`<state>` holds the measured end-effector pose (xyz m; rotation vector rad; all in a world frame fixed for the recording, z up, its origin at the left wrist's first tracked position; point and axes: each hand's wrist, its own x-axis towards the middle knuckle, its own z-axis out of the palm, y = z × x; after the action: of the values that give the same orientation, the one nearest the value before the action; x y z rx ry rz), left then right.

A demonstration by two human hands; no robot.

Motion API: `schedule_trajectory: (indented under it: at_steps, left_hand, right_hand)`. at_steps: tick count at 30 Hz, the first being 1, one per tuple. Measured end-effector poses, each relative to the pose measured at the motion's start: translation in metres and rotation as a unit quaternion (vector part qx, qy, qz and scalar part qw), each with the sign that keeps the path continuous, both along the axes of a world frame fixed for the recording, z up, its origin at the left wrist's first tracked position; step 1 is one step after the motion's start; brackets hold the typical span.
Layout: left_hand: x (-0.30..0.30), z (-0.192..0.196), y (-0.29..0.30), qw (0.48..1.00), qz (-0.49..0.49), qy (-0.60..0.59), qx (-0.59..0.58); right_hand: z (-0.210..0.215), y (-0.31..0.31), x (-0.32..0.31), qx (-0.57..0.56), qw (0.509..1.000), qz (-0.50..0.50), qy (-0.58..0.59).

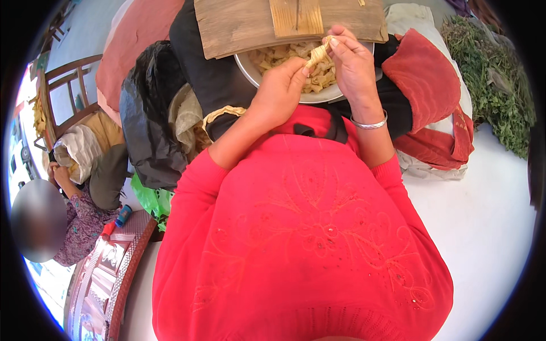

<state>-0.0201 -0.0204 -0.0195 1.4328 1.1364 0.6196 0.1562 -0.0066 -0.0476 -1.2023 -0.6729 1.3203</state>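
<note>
A pale yellow strip [318, 54], flat, folded and leaf-like, is stretched between my two hands. Its near end is pinched between the thumb and finger of my left hand [277, 94]. My right hand [354, 68], with a silver bangle at the wrist, grips the upper end in its fingertips. Below the strip is a white metal basin [248, 69] holding many similar pale yellow folded pieces [273, 57]. A wooden board [239, 31] covers the far part of the basin. On it is fixed a lighter wood block [284, 23] with a thin dark upright piece.
A long yellowish strip [223, 115] lies by my left forearm. Left stand a black plastic bag [151, 108] and a carved wooden piece of furniture [114, 267]. Another person [94, 221] sits beyond with a white sack [79, 142]. Right are red cloth [424, 79] and green plants [489, 79].
</note>
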Motion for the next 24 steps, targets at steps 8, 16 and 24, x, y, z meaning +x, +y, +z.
schedule_trajectory:
  at_steps: [8, 16, 24]
  left_hand:
    - [-0.010, 0.010, 0.021, 0.927, -0.046, 0.181, 0.325]
    - [-0.042, 0.007, 0.062, 0.989, -0.126, -0.071, -0.029]
    - [-0.039, -0.010, 0.109, 0.995, -0.025, -0.091, -0.042]
  right_hand:
    - [0.041, 0.010, 0.028, 0.003, 0.937, 0.241, -0.251]
    - [0.057, 0.015, 0.043, 0.049, 0.907, 0.303, -0.289]
    - [0.027, 0.045, 0.026, 0.032, 0.927, 0.177, -0.329]
